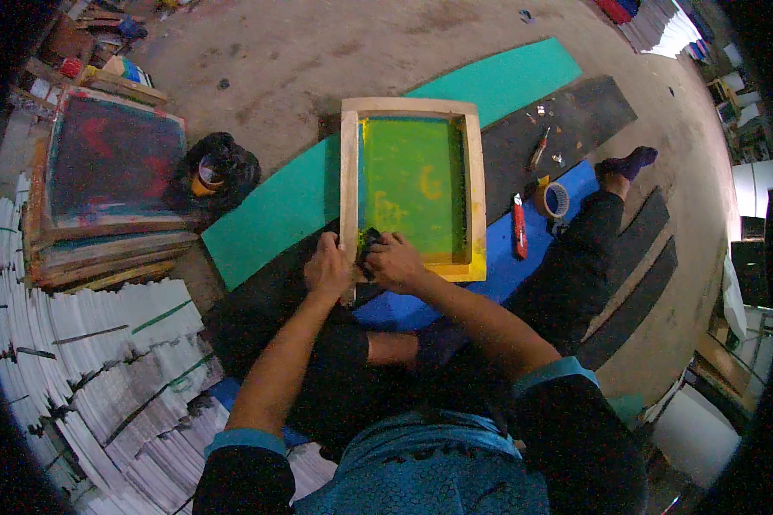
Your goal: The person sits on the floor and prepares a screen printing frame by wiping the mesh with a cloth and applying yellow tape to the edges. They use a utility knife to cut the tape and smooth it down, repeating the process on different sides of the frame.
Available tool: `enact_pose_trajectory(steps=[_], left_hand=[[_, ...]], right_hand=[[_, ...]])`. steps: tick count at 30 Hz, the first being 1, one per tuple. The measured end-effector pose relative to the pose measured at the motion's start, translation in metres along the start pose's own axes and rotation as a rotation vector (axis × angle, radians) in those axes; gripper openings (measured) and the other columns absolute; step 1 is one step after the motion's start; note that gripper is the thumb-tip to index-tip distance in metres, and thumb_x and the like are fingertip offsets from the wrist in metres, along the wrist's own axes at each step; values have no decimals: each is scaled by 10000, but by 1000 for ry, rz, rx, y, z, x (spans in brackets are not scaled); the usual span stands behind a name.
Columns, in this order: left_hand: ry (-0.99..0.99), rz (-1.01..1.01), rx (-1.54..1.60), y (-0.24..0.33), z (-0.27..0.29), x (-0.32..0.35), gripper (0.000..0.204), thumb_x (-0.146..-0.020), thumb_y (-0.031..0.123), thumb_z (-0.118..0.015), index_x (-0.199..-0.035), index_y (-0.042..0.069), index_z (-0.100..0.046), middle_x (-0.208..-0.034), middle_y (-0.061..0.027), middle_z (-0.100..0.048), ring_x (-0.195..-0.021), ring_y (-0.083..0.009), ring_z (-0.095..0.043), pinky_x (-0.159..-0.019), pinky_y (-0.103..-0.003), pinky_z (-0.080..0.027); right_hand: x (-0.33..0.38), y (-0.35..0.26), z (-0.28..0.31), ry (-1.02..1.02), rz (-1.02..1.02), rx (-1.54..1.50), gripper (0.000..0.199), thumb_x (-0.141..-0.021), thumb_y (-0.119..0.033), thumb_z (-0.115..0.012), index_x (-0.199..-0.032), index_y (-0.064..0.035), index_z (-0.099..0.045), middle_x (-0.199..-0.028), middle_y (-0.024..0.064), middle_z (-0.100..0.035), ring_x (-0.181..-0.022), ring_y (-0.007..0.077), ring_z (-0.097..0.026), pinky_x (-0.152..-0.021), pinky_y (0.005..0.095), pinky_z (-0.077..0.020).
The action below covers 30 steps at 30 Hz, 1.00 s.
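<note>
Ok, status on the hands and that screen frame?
Left hand and right hand both gripping a dark squeegee at the near edge of the wooden screen frame. Green mesh smeared yellow. Red cutter and tape roll lie clear.

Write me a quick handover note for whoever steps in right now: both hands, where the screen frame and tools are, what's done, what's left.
Left hand: on the near-left corner of the wooden screen frame.
Right hand: beside it, both gripping a dark tool at the frame's near edge.
Frame lies flat on the blue sheet; its mesh is covered in green and yellow ink.
Red cutter and tape roll lie to the right.
Done: ink spread across the mesh.
Left: cannot tell from this view.
</note>
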<state>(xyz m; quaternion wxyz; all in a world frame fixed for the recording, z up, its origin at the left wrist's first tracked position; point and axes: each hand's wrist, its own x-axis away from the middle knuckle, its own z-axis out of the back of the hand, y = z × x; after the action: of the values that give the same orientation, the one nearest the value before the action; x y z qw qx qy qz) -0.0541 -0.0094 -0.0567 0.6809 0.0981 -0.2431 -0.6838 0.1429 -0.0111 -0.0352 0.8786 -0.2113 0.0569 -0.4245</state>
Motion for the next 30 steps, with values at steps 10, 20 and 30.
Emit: enact_pose_trajectory(steps=[10,20,30], left_hand=[[72,-63,36,-10,-11,-1,318,-942,183,-531,-1222,75,-429,-1077,-214,-644,-906,-425,-656,-742,-541,-516],[6,6,49,-11,-12,-1,308,-995,272,-462,-1234,80,-431,-1110,-215,-643,-932,-430,-652,-763,-545,-509],[23,-31,43,-18,-12,0,332,-985,279,-481,-1239,72,-435,-1160,-222,-624,-974,-432,-649,-786,-548,-521]], right_hand=[[-4,-11,-28,233,-145,33,240,-931,-340,-578,-975,-149,-716,-1023,33,-652,-1067,294,-538,-969,497,-378],[6,-18,-20,241,-133,93,237,-926,-336,-580,-985,-159,-727,-1044,50,-655,-1095,303,-545,-1063,566,-319],[95,30,32,86,-273,157,219,-916,-322,-587,-914,-178,-752,-967,26,-656,-1064,289,-548,-1042,528,-342]])
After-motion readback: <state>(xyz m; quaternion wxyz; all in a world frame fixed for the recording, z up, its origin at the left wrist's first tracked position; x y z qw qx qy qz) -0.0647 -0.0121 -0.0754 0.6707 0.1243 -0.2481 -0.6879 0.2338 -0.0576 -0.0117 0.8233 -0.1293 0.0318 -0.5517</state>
